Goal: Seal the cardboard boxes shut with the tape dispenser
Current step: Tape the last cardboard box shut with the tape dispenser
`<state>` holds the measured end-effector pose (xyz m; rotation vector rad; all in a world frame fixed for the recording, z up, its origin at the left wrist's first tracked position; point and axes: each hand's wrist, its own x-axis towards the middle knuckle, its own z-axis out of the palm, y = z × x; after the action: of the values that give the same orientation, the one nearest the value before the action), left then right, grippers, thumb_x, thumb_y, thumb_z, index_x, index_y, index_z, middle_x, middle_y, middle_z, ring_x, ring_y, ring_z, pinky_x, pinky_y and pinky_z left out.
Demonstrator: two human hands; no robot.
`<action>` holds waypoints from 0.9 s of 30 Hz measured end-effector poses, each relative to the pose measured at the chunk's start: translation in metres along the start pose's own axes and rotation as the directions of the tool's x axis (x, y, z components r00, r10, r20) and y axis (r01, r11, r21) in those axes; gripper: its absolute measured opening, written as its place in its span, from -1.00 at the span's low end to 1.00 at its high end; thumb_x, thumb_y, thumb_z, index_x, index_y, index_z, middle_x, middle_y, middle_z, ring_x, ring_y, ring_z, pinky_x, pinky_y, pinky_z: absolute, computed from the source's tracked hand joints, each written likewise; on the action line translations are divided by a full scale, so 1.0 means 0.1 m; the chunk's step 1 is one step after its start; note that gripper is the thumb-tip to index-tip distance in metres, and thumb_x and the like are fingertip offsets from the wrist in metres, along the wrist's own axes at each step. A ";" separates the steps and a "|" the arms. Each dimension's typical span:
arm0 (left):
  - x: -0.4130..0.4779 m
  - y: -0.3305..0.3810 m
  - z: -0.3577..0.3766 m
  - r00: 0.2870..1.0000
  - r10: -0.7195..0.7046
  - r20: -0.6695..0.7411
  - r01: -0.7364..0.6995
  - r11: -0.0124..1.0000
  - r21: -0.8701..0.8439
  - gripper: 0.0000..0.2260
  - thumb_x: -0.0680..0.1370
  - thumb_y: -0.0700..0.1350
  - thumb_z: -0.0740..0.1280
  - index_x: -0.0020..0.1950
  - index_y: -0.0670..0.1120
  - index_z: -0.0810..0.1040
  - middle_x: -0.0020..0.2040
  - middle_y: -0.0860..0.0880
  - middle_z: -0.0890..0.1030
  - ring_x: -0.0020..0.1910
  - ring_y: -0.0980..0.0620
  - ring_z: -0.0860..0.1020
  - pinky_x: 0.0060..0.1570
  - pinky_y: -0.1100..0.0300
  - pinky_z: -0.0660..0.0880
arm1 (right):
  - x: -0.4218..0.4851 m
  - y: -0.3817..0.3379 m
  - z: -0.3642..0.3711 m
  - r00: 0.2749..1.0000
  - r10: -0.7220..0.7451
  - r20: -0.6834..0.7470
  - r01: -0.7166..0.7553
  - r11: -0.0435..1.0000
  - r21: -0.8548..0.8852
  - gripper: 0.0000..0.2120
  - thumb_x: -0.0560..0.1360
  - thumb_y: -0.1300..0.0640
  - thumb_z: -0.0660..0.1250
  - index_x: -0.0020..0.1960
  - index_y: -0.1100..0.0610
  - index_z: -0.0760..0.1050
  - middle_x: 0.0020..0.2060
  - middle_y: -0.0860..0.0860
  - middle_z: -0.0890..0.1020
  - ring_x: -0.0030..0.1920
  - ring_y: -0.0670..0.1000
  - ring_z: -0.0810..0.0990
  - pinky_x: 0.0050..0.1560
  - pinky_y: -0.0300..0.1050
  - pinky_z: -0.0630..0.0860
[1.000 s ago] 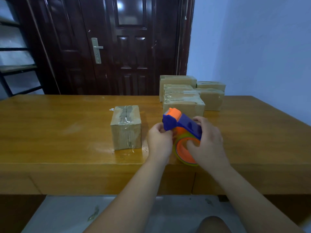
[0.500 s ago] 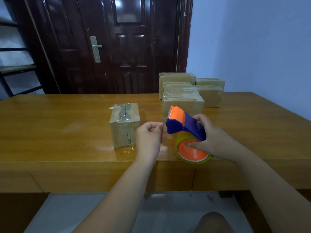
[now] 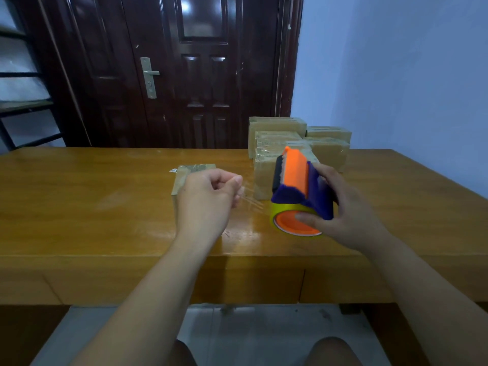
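You had a plastic tape dispenser (image 3: 317, 199) with a deep blue body, an orange top plate and an orange hub. Its tape roll (image 3: 284, 209) was yellow-green and the thin tape strip (image 3: 250, 202) clear. The cardboard boxes (image 3: 277, 125) were plain tan, the glossy wooden table (image 3: 79, 207) honey-brown, the panelled door (image 3: 200, 75) dark red-brown and the wall (image 3: 396, 75) pale blue.

The left hand (image 3: 208, 199), fingers curled, pinched a thin clear strip of tape (image 3: 252, 202), while the right hand (image 3: 351, 207) gripped the blue and orange plastic tape dispenser (image 3: 295, 175) from the side.
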<state>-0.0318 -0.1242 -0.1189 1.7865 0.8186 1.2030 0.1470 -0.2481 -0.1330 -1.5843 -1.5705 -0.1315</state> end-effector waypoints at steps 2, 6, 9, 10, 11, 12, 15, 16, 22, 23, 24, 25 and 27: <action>-0.02 0.11 -0.13 0.995 0.064 -0.073 -0.062 0.998 0.029 -0.84 0.54 -0.12 0.36 -0.23 0.06 0.60 -0.32 0.07 0.64 -0.30 0.17 0.60 -0.18 0.21 0.58 | 0.07 -0.03 0.00 0.995 -0.093 0.049 0.097 0.991 -0.092 -0.38 0.32 -0.18 0.46 0.27 -0.16 0.25 0.03 -0.36 0.41 0.03 -0.41 0.43 -0.10 -0.57 0.36; 0.14 0.04 -0.35 0.989 0.039 -0.145 -0.036 0.999 0.019 -0.83 0.52 -0.13 0.38 -0.26 0.06 0.60 -0.28 0.03 0.65 -0.20 0.04 0.63 -0.07 0.01 0.60 | 0.12 -0.03 0.04 0.995 -0.057 0.077 0.062 0.996 -0.061 -0.40 0.29 -0.18 0.45 0.22 -0.15 0.25 -0.03 -0.34 0.43 -0.03 -0.43 0.45 -0.13 -0.56 0.35; 0.21 -0.20 -0.45 0.981 -0.095 -0.170 0.081 0.993 -0.088 -0.82 0.51 -0.16 0.40 -0.28 0.01 0.62 -0.27 -0.01 0.65 -0.18 0.00 0.61 0.01 -0.07 0.58 | 0.19 -0.05 0.05 0.999 0.010 0.051 -0.014 0.998 0.063 -0.37 0.26 -0.26 0.43 0.24 -0.15 0.28 -0.02 -0.26 0.52 -0.09 -0.28 0.54 -0.16 -0.44 0.44; 0.22 -0.25 -0.49 0.975 -0.131 -0.177 0.107 0.985 -0.138 -0.83 0.52 -0.18 0.39 -0.27 -0.01 0.62 -0.30 -0.02 0.64 -0.22 0.03 0.59 0.00 0.00 0.58 | 0.23 -0.06 0.06 0.998 0.022 0.055 -0.028 0.995 0.097 -0.34 0.25 -0.27 0.42 0.27 -0.15 0.29 0.02 -0.21 0.55 -0.07 -0.22 0.56 -0.14 -0.38 0.48; 0.23 -0.29 -0.53 0.971 -0.160 -0.178 0.127 0.974 -0.185 -0.83 0.52 -0.21 0.38 -0.26 -0.05 0.62 -0.33 -0.03 0.63 -0.29 0.07 0.56 -0.07 0.10 0.57 | 0.27 -0.07 0.06 0.997 0.027 0.066 -0.035 0.992 0.120 -0.31 0.25 -0.26 0.42 0.31 -0.14 0.29 0.06 -0.19 0.56 -0.03 -0.19 0.57 -0.10 -0.34 0.50; 0.24 -0.33 -0.57 0.967 -0.183 -0.176 0.141 0.964 -0.226 -0.84 0.53 -0.24 0.36 -0.24 -0.08 0.61 -0.37 -0.01 0.62 -0.36 0.11 0.52 -0.16 0.21 0.56 | 0.32 -0.09 0.06 0.997 0.024 0.080 -0.034 0.992 0.122 -0.28 0.25 -0.25 0.44 0.34 -0.14 0.29 0.11 -0.19 0.55 0.02 -0.19 0.56 -0.06 -0.33 0.51; 0.26 -0.43 -0.64 0.961 -0.214 -0.177 0.168 0.956 -0.241 -0.86 0.54 -0.25 0.35 -0.21 -0.11 0.61 -0.39 0.02 0.61 -0.43 0.16 0.48 -0.38 0.37 0.46 | 0.45 -0.20 0.08 0.988 -0.046 0.149 0.046 0.999 -0.001 -0.27 0.26 -0.26 0.46 0.33 -0.19 0.23 0.11 -0.37 0.41 0.05 -0.40 0.45 -0.06 -0.52 0.40; 0.26 -0.47 -0.65 0.958 -0.227 -0.177 0.186 0.957 -0.222 -0.86 0.54 -0.24 0.36 -0.21 -0.10 0.61 -0.35 0.00 0.61 -0.39 0.14 0.49 -0.38 0.36 0.45 | 0.48 -0.24 0.09 0.982 -0.076 0.173 0.088 0.994 -0.061 -0.28 0.25 -0.27 0.42 0.33 -0.19 0.21 0.08 -0.40 0.37 0.03 -0.41 0.43 -0.09 -0.55 0.38; 0.32 -0.61 -0.76 0.932 -0.279 -0.233 0.235 0.951 -0.200 -0.87 0.54 -0.24 0.36 -0.20 -0.12 0.60 -0.39 0.05 0.60 -0.37 0.13 0.49 -0.32 0.33 0.46 | 0.62 -0.18 0.22 0.935 -0.194 0.297 0.287 0.906 -0.311 -0.27 0.33 -0.28 0.40 0.41 -0.03 0.30 0.13 -0.10 0.57 0.02 -0.09 0.53 -0.03 -0.23 0.47; 0.32 -0.61 -0.79 0.938 -0.254 -0.237 0.215 0.960 -0.181 -0.86 0.54 -0.23 0.36 -0.22 -0.10 0.60 -0.37 0.03 0.60 -0.36 0.12 0.50 -0.30 0.31 0.47 | 0.61 -0.16 0.23 0.940 -0.186 0.287 0.274 0.912 -0.306 -0.28 0.33 -0.27 0.40 0.40 -0.03 0.32 0.11 -0.12 0.57 0.01 -0.09 0.53 -0.04 -0.26 0.45; 0.32 -0.59 -0.80 0.945 -0.231 -0.230 0.195 0.966 -0.168 -0.85 0.54 -0.23 0.36 -0.23 -0.08 0.59 -0.34 0.00 0.61 -0.35 0.11 0.50 -0.28 0.30 0.47 | 0.61 -0.14 0.23 0.951 -0.176 0.254 0.247 0.926 -0.284 -0.29 0.33 -0.26 0.41 0.39 -0.03 0.33 0.07 -0.16 0.56 -0.02 -0.12 0.52 -0.07 -0.33 0.41; 0.32 -0.58 -0.82 0.952 -0.215 -0.219 0.183 0.971 -0.157 -0.85 0.53 -0.22 0.37 -0.23 -0.07 0.60 -0.32 -0.02 0.62 -0.35 0.10 0.50 -0.27 0.28 0.47 | 0.60 -0.13 0.23 0.961 -0.163 0.225 0.220 0.941 -0.258 -0.28 0.32 -0.26 0.43 0.39 -0.03 0.34 0.04 -0.21 0.53 -0.04 -0.16 0.49 -0.08 -0.39 0.37; 0.32 -0.58 -0.82 0.956 -0.209 -0.205 0.182 0.973 -0.141 -0.86 0.53 -0.21 0.38 -0.24 -0.07 0.61 -0.30 -0.03 0.63 -0.34 0.10 0.51 -0.26 0.27 0.48 | 0.61 -0.11 0.23 0.968 -0.130 0.213 0.175 0.962 -0.211 -0.31 0.32 -0.26 0.45 0.37 -0.12 0.32 0.01 -0.33 0.46 -0.05 -0.25 0.47 -0.11 -0.48 0.33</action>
<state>-0.1023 -0.0486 -0.1397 1.4554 1.0020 1.3020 0.1385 -0.1895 -0.1041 -1.6911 -1.8901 -0.2544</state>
